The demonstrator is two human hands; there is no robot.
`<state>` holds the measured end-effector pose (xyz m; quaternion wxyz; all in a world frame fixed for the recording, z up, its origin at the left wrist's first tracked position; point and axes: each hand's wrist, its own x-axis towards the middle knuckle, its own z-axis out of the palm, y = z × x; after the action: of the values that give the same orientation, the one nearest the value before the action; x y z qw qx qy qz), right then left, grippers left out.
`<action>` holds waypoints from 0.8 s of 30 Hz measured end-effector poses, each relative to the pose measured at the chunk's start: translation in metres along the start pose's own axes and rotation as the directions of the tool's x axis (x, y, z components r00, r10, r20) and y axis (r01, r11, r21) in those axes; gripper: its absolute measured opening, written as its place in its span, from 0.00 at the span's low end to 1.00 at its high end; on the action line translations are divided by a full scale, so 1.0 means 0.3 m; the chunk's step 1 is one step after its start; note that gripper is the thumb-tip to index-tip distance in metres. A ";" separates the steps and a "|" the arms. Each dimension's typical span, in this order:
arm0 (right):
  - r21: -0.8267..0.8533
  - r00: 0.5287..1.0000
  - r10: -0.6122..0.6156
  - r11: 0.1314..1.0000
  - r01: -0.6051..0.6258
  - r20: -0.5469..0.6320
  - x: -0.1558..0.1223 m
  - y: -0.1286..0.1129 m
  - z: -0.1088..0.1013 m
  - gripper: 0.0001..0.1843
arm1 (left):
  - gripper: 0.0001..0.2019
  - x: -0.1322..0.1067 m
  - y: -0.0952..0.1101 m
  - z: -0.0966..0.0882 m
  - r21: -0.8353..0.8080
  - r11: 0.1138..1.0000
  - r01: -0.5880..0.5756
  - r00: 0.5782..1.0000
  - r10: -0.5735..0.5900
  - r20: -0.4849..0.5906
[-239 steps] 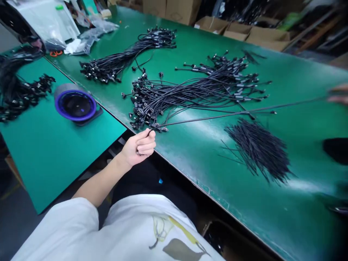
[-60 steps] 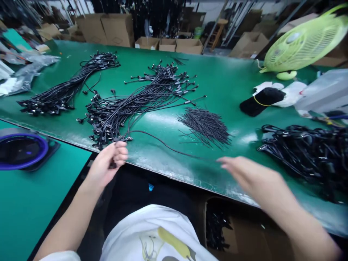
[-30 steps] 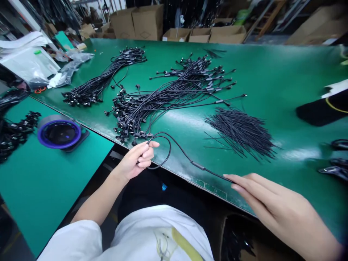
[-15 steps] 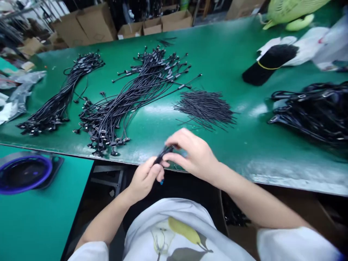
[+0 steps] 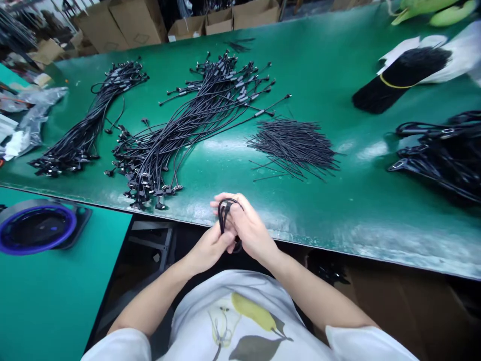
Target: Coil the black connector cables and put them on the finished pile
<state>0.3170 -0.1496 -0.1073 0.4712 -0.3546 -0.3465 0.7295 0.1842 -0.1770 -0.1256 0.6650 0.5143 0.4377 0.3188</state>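
Just over the near edge of the green table (image 5: 376,215), a looped black cable (image 5: 220,215) is held in front of the white shirt (image 5: 259,321). The two hands are brought together around it: its lower part is gripped by the left hand (image 5: 208,250), and its upper loops are clasped by the fingers of the right hand (image 5: 251,230). Beyond them, a pile of thin black strips (image 5: 296,145) is spread near a large bundle of cables (image 5: 195,120). Farther left, a second bundle (image 5: 92,118) is laid out. At right, black strands (image 5: 402,77) are bound by a yellow band (image 5: 394,85).
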 end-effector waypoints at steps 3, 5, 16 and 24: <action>-0.057 0.998 -0.018 0.998 0.021 0.053 -0.037 -0.002 0.010 0.21 | 0.14 -0.029 0.001 -0.013 0.235 0.970 0.066 0.995 -0.082 0.060; -0.057 0.993 -0.024 0.998 0.031 0.114 -0.059 -0.010 0.021 0.22 | 0.13 -0.040 0.000 -0.010 0.220 0.972 0.078 0.973 -0.122 0.194; 0.248 0.972 0.181 0.945 -0.215 0.152 0.012 -0.070 0.001 0.29 | 0.20 -0.048 0.020 0.068 -0.576 0.708 0.408 0.910 -0.268 0.316; -0.142 0.985 -0.172 0.975 0.169 -0.013 0.013 -0.041 -0.080 0.30 | 0.16 -0.011 0.047 0.092 -0.721 0.635 0.278 0.947 -0.307 0.094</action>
<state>0.3415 -0.1380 -0.1100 0.5102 -0.3650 -0.4202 0.6557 0.2083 -0.1873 -0.1087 0.8479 0.1253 0.3653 0.3632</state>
